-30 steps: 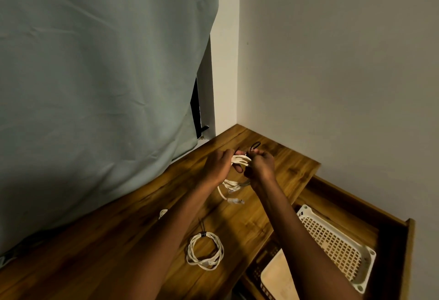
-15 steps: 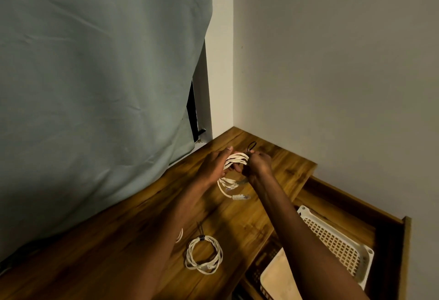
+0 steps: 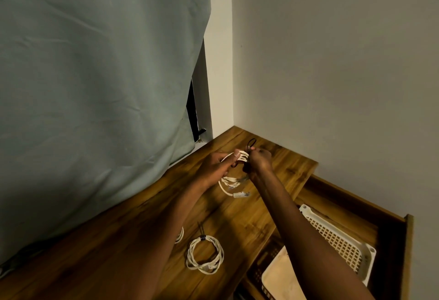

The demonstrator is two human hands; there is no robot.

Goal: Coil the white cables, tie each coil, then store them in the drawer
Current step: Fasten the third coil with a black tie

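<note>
Both hands, left hand [image 3: 219, 165] and right hand [image 3: 259, 160], are closed around the limp, springy cable coil [image 3: 240, 156], best pinched where the strands are bundled.

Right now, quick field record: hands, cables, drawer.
left hand: grips the held coil
right hand: pinches a black tie at the coil's top
held coil: above the desk, loose end with plug hanging
tied coil: flat on desk, black tie on it
third cable: mostly hidden behind left forearm
drawer: open, white basket inside
</note>
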